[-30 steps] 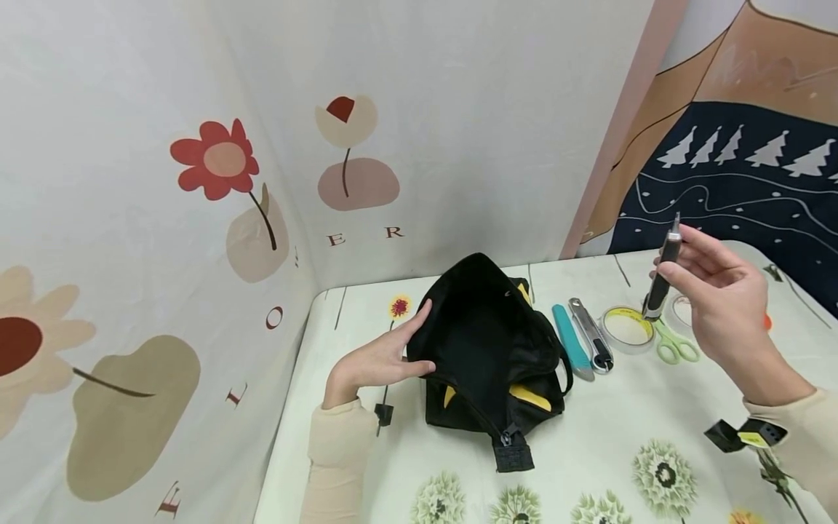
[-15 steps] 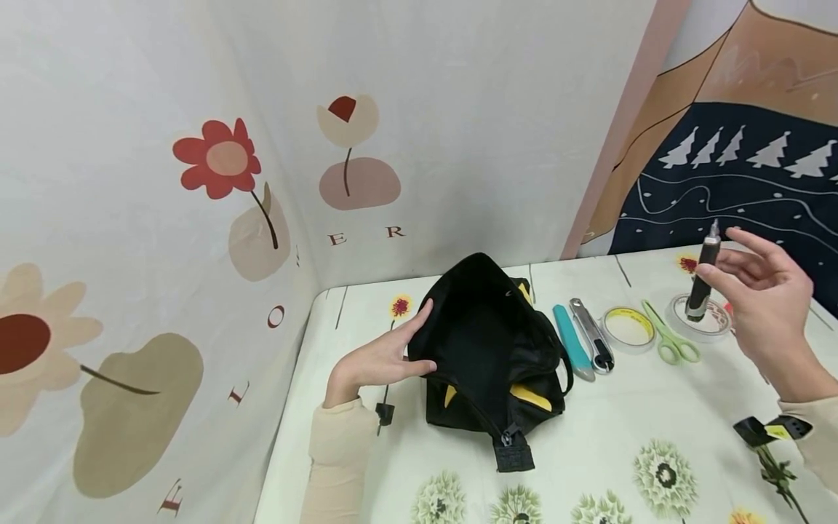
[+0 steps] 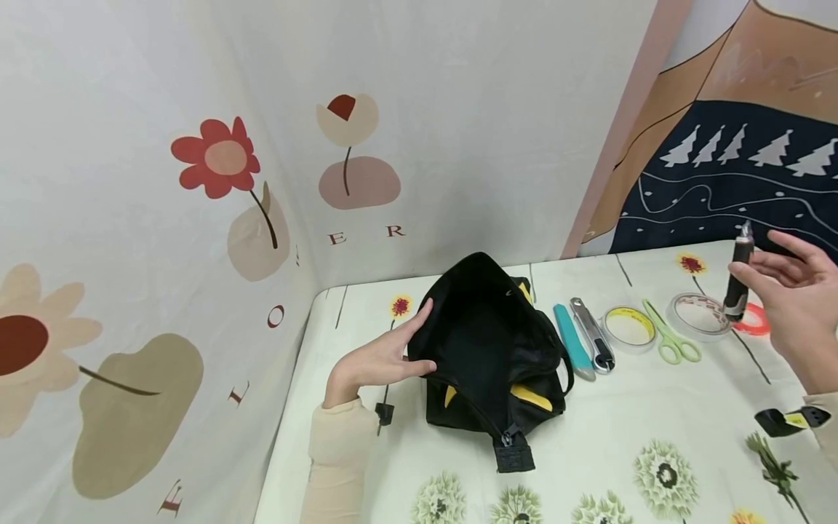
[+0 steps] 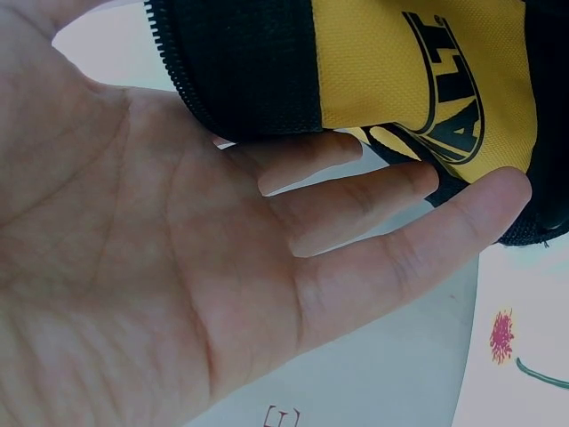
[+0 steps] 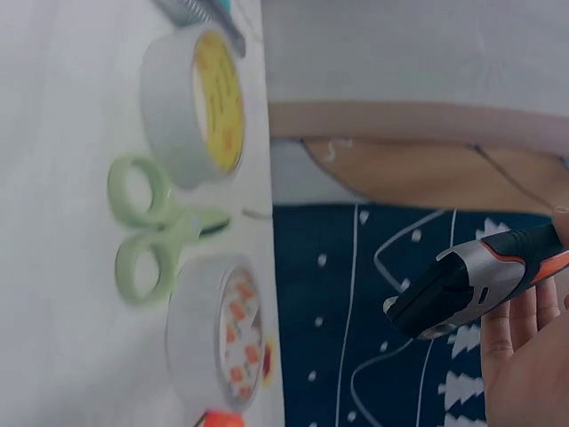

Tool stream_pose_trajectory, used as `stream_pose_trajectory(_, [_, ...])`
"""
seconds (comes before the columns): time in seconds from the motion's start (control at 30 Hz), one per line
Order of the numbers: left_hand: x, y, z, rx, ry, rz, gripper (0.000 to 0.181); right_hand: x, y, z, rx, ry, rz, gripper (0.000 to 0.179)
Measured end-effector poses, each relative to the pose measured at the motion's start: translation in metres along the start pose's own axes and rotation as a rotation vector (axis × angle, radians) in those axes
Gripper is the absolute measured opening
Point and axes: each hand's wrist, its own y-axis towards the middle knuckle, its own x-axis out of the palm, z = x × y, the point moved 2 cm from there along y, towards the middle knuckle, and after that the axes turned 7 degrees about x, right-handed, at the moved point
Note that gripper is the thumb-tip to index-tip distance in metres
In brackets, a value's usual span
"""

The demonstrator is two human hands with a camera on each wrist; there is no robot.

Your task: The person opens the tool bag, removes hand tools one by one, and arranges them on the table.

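Observation:
A black zippered bag [image 3: 471, 349] with yellow panels stands on the table, its mouth gaping. My left hand [image 3: 382, 356] touches the left side of that mouth, thumb and index finger spread wide apart. Three fingers [image 4: 391, 258] lie fairly straight beside the yellow lettered panel in the left wrist view; the rest is partly hidden by the bag. At the far right, my right hand [image 3: 799, 298] pinches a slim dark screwdriver [image 3: 738, 273], metal tip upward, above the table. Its dark, grey and orange body [image 5: 480, 280] shows in the right wrist view.
To the bag's right lie a teal cutter [image 3: 573, 342], a silver utility knife [image 3: 592, 335], a roll of tape [image 3: 612, 338], green scissors [image 3: 671, 338], another tape roll [image 3: 681, 327] and a red ring-shaped thing [image 3: 759, 329]. Printed fabric walls stand behind and left.
My right hand has moved right with the screwdriver, uncovering the second tape roll and the red ring-shaped thing. The left hand and the bag have stayed put.

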Motion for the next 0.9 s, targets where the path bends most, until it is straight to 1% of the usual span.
stream_pose_trajectory(0.07, [0.000, 0.000, 0.000, 0.003, 0.001, 0.000, 0.102, -0.005, 0.002, 0.002, 0.023, -0.042, 0.005, 0.069])
stream_pose_trajectory(0.1, [0.000, 0.000, 0.000, 0.003, 0.001, 0.000, 0.102, -0.007, 0.003, 0.004, 0.026, -0.082, 0.010, 0.069])
stream_pose_trajectory(0.23, [0.000, 0.001, 0.000, 0.003, 0.000, -0.001, 0.102, -0.015, 0.008, 0.012, -0.006, -0.238, 0.046, 0.072])
stream_pose_trajectory(0.37, [0.000, 0.000, 0.000, 0.000, -0.001, 0.000, 0.102, -0.023, 0.016, 0.023, -0.050, -0.283, 0.078, 0.072])
stream_pose_trajectory(0.43, [0.000, 0.000, 0.000, -0.001, 0.001, 0.001, 0.102, -0.028, 0.021, 0.029, -0.055, -0.287, 0.088, 0.071])
stream_pose_trajectory(0.5, [0.000, 0.000, 0.000, 0.000, 0.003, 0.001, 0.102, -0.035, 0.029, 0.037, -0.042, -0.294, 0.090, 0.071])
stream_pose_trajectory(0.57, [0.000, 0.000, 0.000, 0.000, 0.008, 0.000, 0.102, -0.047, 0.047, 0.060, -0.047, -0.298, 0.077, 0.069])
stream_pose_trajectory(0.73, [0.000, 0.001, 0.000, 0.001, 0.014, -0.003, 0.102, -0.082, 0.103, 0.132, -0.085, -0.348, 0.062, 0.069])
stream_pose_trajectory(0.8, [0.000, 0.001, 0.000, 0.001, 0.011, -0.003, 0.102, -0.088, 0.113, 0.144, -0.057, -0.379, 0.062, 0.070])
stream_pose_trajectory(0.9, [0.001, 0.000, -0.001, -0.002, 0.007, 0.001, 0.102, -0.090, 0.116, 0.146, -0.020, -0.394, 0.056, 0.071])
